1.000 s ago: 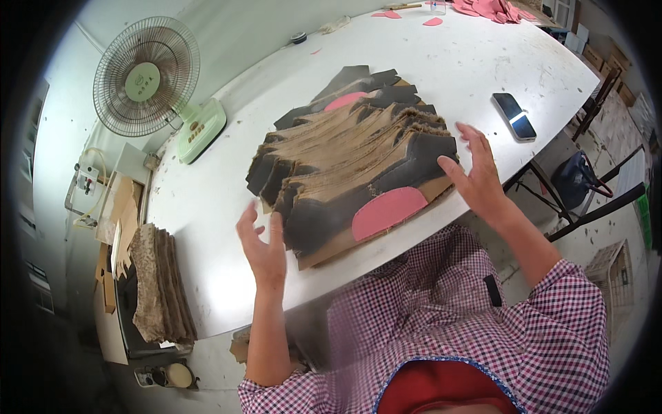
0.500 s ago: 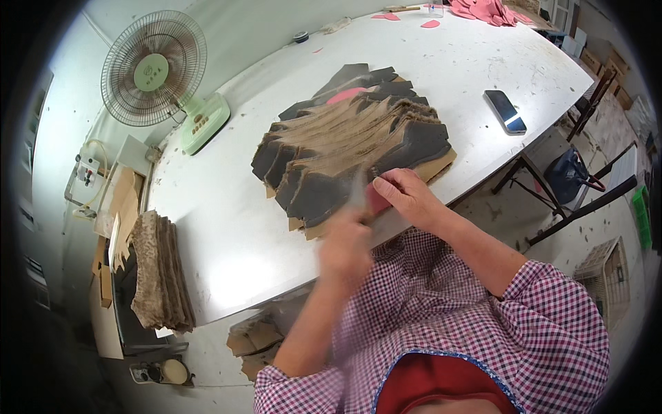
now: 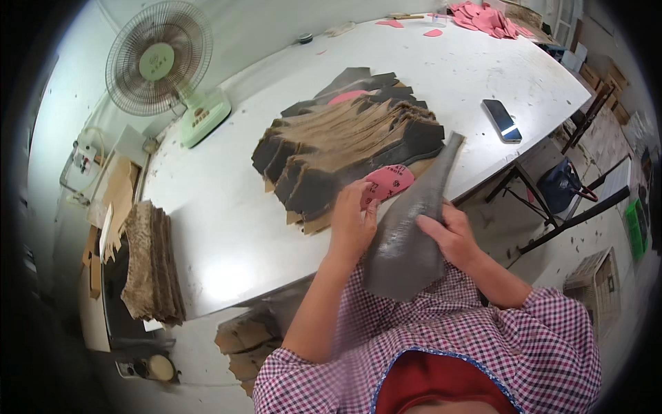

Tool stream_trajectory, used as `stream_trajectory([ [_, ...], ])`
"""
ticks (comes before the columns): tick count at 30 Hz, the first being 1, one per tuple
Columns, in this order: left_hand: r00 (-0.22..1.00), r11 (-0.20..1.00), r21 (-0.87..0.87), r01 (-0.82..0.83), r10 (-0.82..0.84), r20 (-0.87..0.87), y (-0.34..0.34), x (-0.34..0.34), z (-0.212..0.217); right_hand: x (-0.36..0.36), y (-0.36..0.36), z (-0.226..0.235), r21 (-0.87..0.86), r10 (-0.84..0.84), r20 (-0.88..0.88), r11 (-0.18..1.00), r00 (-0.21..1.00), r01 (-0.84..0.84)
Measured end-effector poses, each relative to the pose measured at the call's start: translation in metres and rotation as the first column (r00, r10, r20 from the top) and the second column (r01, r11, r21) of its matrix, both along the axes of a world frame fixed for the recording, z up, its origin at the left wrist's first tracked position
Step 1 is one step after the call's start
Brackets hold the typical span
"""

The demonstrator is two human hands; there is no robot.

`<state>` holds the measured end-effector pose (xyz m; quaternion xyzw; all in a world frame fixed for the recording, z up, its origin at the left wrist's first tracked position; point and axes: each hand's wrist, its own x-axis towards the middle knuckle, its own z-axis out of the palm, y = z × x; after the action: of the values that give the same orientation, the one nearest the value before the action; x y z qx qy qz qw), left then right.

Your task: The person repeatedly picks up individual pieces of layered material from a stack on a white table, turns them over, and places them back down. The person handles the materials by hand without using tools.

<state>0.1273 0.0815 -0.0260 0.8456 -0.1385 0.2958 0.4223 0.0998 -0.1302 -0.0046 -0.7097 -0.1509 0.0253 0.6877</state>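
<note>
In my right hand [image 3: 452,234] is a dark grey sheet piece [image 3: 407,241], smooth and shiny, wide at the bottom and narrowing to a strip at the top. The thumb lies on its face and the fingers go behind. My left hand [image 3: 353,217] grips the near end of a pink insole-like piece [image 3: 389,185] with black print, close to the front of the stack. Fanned-out dark grey pieces with brown, fuzzy undersides make up that stack [image 3: 345,138] on the white table [image 3: 227,228]. Another pink piece [image 3: 348,96] shows at its far side.
A green fan [image 3: 158,62] stands at the table's left back. On the right lies a phone [image 3: 502,121]; pink cut pieces [image 3: 489,19] are heaped at the far end. Brown sheets [image 3: 152,265] hang in a pile at left. A chair [image 3: 579,214] with a dark bag [image 3: 558,185] is beyond the right edge.
A dark grey piece has come off the stack's near side into my right hand, which has drawn back toward me. The pink piece is now uncovered in my left hand, which has moved up.
</note>
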Motion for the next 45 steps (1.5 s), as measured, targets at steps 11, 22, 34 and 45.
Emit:
stream_trajectory([
  [11, 0.704, -0.033, -0.939, 0.342, -0.653, 0.279, -0.014, -0.069, 0.037, -0.021, -0.003, 0.069, 0.043, 0.393, -0.369, 0.912, 0.842, -0.407],
  [22, 0.883, 0.144, -0.968, 0.207, -0.454, 0.121, -0.001, -0.096, 0.036, -0.023, 0.056, 0.057, -0.654, 0.453, 0.361, 0.746, 0.815, -0.124],
  [34, 0.778, 0.395, -0.919, -0.002, -0.577, -0.249, 0.034, -0.118, 0.0, 0.029, 0.009, 0.057, -0.354, -0.07, -0.056, 0.934, 0.996, 0.046],
  [45, 0.726, -0.265, -0.963, -0.055, -0.673, 0.144, 0.011, -0.127, 0.029, 0.037, 0.053, 0.01, -0.147, 0.355, -0.151, 0.915, 0.922, -0.376],
])
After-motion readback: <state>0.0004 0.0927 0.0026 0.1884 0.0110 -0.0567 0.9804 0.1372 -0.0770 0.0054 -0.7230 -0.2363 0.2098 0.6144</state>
